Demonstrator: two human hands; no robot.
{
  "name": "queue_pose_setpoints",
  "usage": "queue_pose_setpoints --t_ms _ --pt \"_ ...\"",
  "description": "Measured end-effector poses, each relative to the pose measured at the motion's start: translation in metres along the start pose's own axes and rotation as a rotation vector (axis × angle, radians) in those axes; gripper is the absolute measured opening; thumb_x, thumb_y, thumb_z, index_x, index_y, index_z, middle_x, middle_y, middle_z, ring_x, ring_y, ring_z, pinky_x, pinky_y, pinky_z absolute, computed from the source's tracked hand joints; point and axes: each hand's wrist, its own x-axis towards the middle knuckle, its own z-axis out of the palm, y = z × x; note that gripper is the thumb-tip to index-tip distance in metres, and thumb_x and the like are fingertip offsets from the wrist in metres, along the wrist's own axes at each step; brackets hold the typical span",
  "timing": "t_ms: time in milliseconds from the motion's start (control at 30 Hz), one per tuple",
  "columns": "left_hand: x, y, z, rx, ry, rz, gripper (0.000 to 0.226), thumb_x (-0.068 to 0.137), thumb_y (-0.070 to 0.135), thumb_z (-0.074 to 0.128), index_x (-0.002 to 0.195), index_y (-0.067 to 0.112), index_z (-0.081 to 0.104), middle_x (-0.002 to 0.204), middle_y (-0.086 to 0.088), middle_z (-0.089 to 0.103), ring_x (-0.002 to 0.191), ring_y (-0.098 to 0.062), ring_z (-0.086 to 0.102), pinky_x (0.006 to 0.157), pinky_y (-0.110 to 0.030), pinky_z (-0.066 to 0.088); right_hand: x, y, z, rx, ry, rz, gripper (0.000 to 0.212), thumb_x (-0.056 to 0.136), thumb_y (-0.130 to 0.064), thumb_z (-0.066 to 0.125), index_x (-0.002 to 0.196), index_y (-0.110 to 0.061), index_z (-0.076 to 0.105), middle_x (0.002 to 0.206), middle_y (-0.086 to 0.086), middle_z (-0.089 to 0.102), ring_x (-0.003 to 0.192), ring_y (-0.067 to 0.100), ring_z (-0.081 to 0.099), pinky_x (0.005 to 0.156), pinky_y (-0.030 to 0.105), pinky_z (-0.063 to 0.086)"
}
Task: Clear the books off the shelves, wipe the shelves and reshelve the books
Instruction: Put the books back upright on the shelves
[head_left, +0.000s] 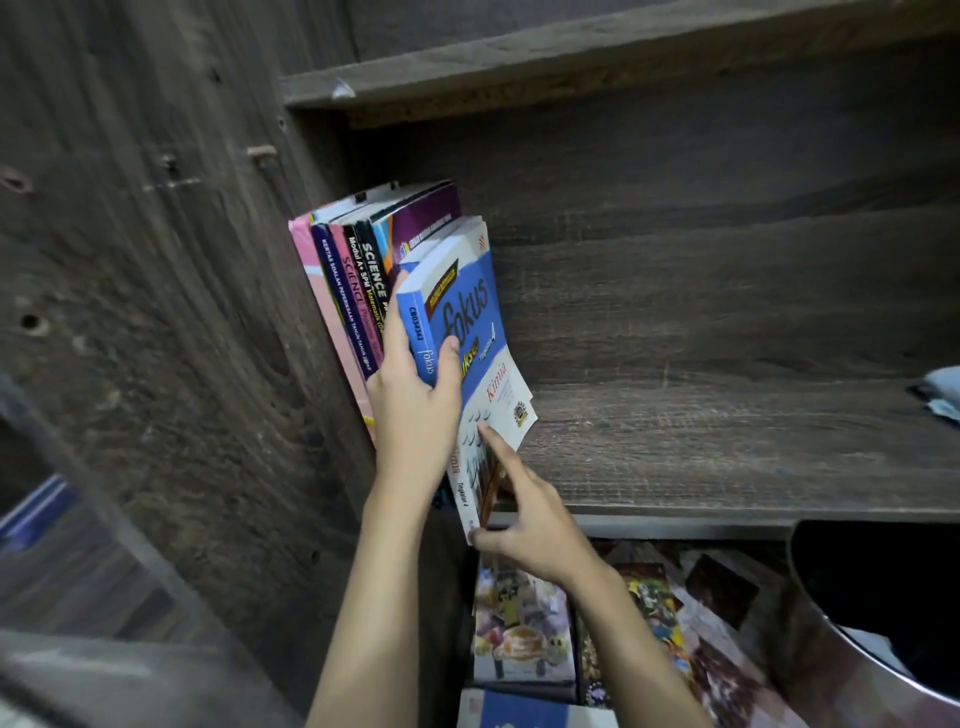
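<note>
Landmark is the blue fokus book (462, 306), which stands tilted at the left end of the shelf board (727, 447).

- Left hand (410, 395) grasps the blue fokus book at its spine. The thumb is on the front cover and the fingers wrap the far side.
- A row of books (353, 275) stands just left of the blue fokus book, touching it, spines out. The row is packed against the dark wooden side panel (182, 312).
- A white Kimia book (506, 400) leans on the right face of the blue fokus book, tilted. Its lower end hangs past the front edge of the shelf board.
- Right hand (535, 525) grips the white Kimia book low down. The index finger is straight on the cover and the thumb is at the bottom of the spine. The other fingers are curled against it.
- A crumpled pale cloth (943, 395) lies far right of the blue fokus book, on the same board and cut off by the frame edge.
- Loose books (524, 634) lie flat below the blue fokus book, under the board.
- A dark round container (883, 597) is below and to the right.
- The upper shelf (571, 62) is above.
</note>
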Motion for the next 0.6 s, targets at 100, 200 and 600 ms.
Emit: queue_pose_setpoints --t_ms 100,200,600 --pt "-0.002 -0.006 0.003 0.002 0.001 0.030 0.052 0.090 0.024 0.056 0.139 0.017 0.039 0.120 0.001 0.064 0.108 -0.012 0.061 0.089 -0.041 0.053 0.002 0.002 0.003 -0.005 0.026 0.004 0.107 0.066 -0.013 0.072 0.142 -0.059 0.013 0.149 -0.012 0.038 0.136 0.002 0.035 0.112 0.027 0.032" --pt "-0.004 -0.013 0.003 0.021 0.006 0.037 0.059 0.089 0.025 0.058 0.144 0.022 0.035 0.127 0.002 0.061 0.115 -0.008 0.057 0.092 -0.041 0.051 0.005 0.002 0.002 -0.029 0.021 0.011 0.108 0.067 -0.011 0.072 0.140 -0.061 0.010 0.151 -0.013 0.035 0.137 0.002 0.033 0.113 0.026 0.030" --pt "-0.012 -0.013 0.007 -0.036 0.058 0.063 0.082 0.082 0.005 0.057 0.142 0.045 0.018 0.141 0.000 0.049 0.127 -0.010 0.049 0.095 -0.045 0.050 0.010 0.006 0.002 -0.049 0.050 -0.006 0.105 0.072 -0.005 0.070 0.143 -0.054 0.011 0.152 -0.013 0.033 0.138 0.005 0.032 0.113 0.028 0.032"
